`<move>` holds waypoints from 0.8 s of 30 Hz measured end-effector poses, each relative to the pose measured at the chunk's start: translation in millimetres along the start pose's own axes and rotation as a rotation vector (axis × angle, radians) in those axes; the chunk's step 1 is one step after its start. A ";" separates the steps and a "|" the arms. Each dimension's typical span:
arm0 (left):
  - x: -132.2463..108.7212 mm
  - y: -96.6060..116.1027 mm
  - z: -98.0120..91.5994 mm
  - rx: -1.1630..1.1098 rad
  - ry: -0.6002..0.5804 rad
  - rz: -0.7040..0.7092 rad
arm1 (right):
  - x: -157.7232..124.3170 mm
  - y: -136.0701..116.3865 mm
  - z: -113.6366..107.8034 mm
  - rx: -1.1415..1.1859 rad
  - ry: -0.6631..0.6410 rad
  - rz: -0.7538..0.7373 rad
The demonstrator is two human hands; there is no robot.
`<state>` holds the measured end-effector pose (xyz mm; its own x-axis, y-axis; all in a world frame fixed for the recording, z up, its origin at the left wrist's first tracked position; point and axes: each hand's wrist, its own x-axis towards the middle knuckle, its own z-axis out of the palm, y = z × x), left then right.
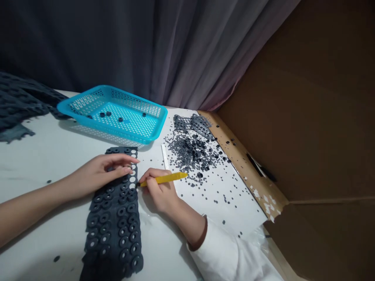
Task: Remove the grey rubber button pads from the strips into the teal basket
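The right hand's (pixel 160 192) fingers close around one yellow pen (pixel 171 178), its lower end at the right edge of one black strip (pixel 115 222) on the white table (pixel 166 246). The left hand (pixel 98 171) rests on the strip, thumb and forefinger slightly apart. Beyond, one blue basket (pixel 123 134) holds five visible black rings (pixel 120 119).

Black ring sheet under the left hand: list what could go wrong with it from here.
1. The left hand rests on the black ring sheet near the tip of the yellow tool in the right hand; a slip might catch a finger.
2. Loose dark bits lie scattered beside the sheet, so a detached ring could get lost among them.
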<state>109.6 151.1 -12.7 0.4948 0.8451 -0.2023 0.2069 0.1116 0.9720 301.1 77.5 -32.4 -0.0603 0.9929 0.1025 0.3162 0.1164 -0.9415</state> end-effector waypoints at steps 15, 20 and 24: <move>-1.8 -6.9 4.6 -0.410 -0.132 -0.166 | 7.3 6.0 -2.4 -0.624 -0.337 -0.231; -2.8 -7.2 4.3 -0.395 -0.145 -0.183 | 5.9 6.1 1.0 -0.686 -0.300 -0.196; -3.0 -5.9 4.5 -0.403 -0.118 -0.163 | 7.7 12.5 5.3 -0.706 -0.255 -0.195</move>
<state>110.6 145.6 -18.4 0.5803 0.7370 -0.3465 -0.0439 0.4532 0.8903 299.6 86.5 -45.0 -0.3660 0.9264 0.0882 0.8008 0.3618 -0.4773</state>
